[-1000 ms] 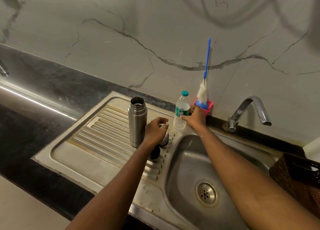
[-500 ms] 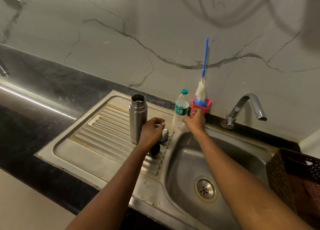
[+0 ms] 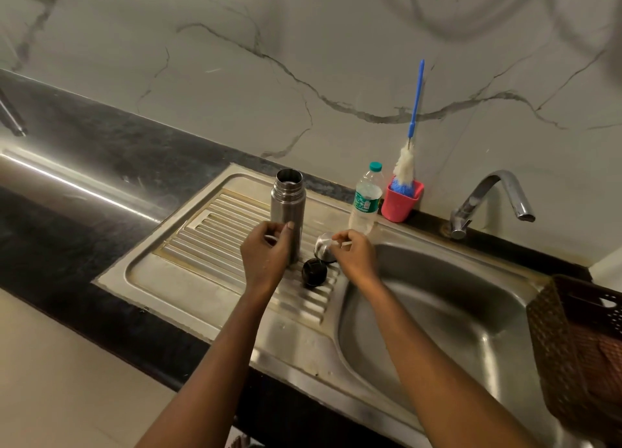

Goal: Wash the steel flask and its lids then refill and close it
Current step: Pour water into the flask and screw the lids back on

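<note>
Two lids sit just right of the open steel flask [image 3: 288,208], upright on the drainboard [image 3: 202,238]: the left hand [image 3: 267,255] curls thumb and fingers round the flask's base, the right hand [image 3: 353,257] pinches the steel cap [image 3: 323,245], the black inner lid [image 3: 314,272] untouched

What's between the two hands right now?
Head view: the black lid lies on the drainboard between the left hand, by the flask, and the right hand, at the steel cap.
</note>
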